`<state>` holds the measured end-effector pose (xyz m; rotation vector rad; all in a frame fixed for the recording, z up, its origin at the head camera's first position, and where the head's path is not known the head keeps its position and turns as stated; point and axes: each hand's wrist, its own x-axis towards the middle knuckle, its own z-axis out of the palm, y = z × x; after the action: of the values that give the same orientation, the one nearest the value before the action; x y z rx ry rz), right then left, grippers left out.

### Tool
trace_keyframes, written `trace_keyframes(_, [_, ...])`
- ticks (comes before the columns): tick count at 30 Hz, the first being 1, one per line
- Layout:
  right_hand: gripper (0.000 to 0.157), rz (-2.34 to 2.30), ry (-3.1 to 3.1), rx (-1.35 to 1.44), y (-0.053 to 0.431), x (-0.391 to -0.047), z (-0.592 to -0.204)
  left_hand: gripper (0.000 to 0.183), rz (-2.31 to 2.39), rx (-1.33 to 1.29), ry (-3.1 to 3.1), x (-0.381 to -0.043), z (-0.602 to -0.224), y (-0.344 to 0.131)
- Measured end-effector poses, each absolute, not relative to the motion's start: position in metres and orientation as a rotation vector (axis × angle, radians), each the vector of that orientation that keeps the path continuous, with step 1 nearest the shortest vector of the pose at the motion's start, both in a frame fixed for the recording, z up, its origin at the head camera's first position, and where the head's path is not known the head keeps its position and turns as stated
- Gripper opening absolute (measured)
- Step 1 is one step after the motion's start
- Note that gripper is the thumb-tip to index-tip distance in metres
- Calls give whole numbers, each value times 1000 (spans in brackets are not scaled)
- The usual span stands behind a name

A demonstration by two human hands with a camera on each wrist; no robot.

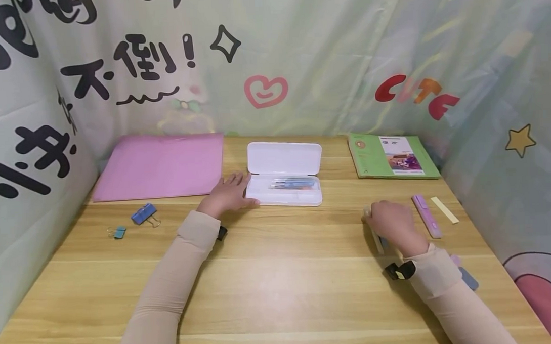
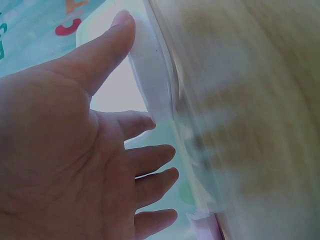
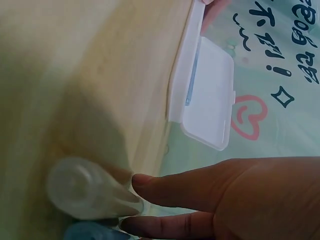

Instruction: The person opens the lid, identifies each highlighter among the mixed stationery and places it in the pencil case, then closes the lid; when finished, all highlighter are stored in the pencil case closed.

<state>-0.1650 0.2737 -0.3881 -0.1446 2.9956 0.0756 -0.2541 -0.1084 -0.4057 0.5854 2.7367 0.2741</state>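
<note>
An open white pencil case [image 1: 285,198] with several slim blue pens [image 1: 294,183] inside stands at the middle back. My left hand [image 1: 228,196] is at its left end, fingers spread and straight. In the left wrist view the thumb [image 2: 117,37] rests against the case's side wall [image 2: 152,70]. My right hand [image 1: 392,226] is low over the table on the right. Its thumb and a finger pinch the far end of a whitish, pen-like stick [image 3: 82,187] with a round translucent end. A blue-grey stick [image 3: 92,231] lies beside it, partly hidden by the hand.
A pink folder [image 1: 166,165] lies back left, with blue [image 1: 144,213] and teal [image 1: 119,232] binder clips before it. A green book [image 1: 393,156] is back right. A purple highlighter-like stick [image 1: 426,216], a cream strip [image 1: 444,209] and a grey-blue piece [image 1: 468,278] lie around the right arm.
</note>
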Motion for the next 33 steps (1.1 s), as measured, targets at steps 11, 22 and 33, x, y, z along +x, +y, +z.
trace_keyframes(11, [37, 54, 3014, -217, 260, -169, -387, 92, 263, 568, 2733, -256, -406, -113])
trace_keyframes(22, [21, -8, 3250, -657, 210, -204, -373, 92, 249, 576, 2744, -256, -405, -115])
trace_keyframes(33, [13, 8, 3233, -1002, 156, -257, -382, 90, 273, 584, 2750, -253, -403, -109])
